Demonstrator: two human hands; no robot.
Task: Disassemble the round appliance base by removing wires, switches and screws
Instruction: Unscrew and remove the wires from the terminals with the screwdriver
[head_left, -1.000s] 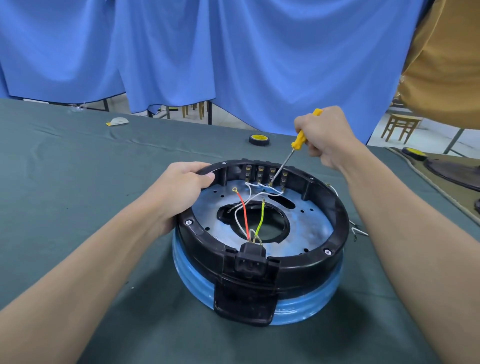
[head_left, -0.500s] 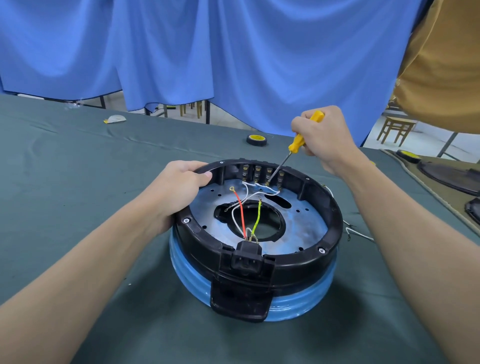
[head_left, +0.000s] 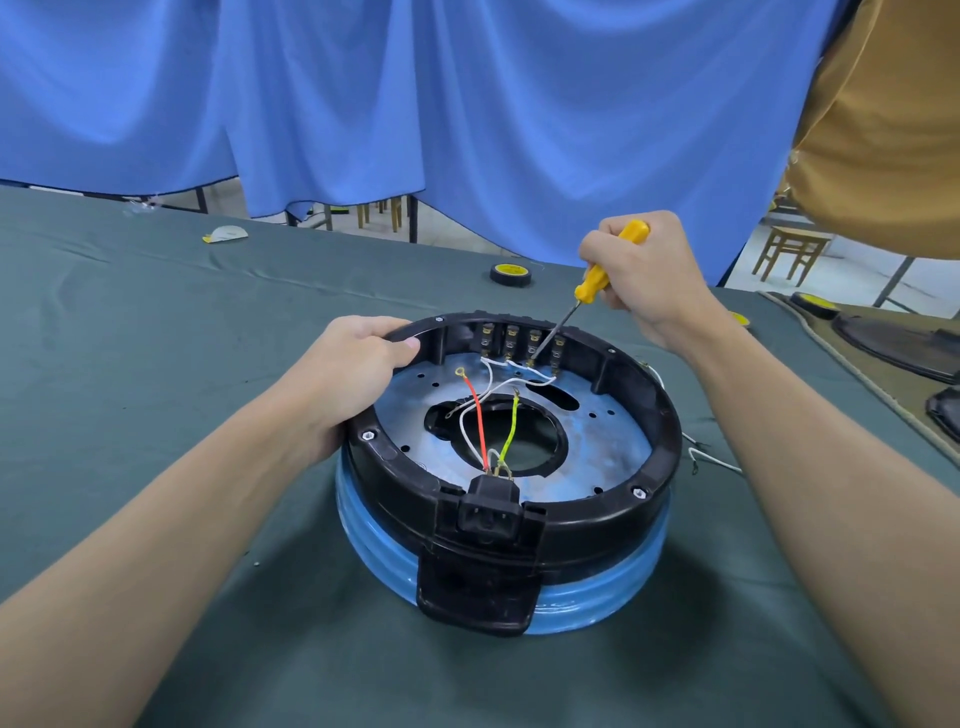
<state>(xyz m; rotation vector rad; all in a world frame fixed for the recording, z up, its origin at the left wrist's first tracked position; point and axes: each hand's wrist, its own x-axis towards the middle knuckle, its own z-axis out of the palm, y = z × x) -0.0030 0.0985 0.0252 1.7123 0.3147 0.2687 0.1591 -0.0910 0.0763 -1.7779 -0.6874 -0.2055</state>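
The round appliance base (head_left: 649, 457), a black ring over a blue band, lies on the green cloth with its metal plate facing up. My left hand (head_left: 353, 374) grips the ring's far-left rim. My right hand (head_left: 644, 270) holds a yellow-handled screwdriver (head_left: 597, 278), whose tip sits at the row of switch terminals (head_left: 522, 345) on the far inner wall. White wires (head_left: 511, 371) run from those terminals. A red wire (head_left: 475, 415) and a yellow-green wire (head_left: 509, 431) lead to the black power socket (head_left: 488, 506) at the near rim.
A roll of black tape (head_left: 510, 274) lies beyond the base, and a small white scrap (head_left: 226, 235) lies far left. Loose wire ends (head_left: 701, 457) lie on the cloth right of the base. Dark parts (head_left: 893, 343) sit on a mat at right, beside a person in a tan shirt (head_left: 883, 119).
The screwdriver handle has turned slightly in my right hand while its tip stays at the terminals. My left hand keeps its grip on the rim.
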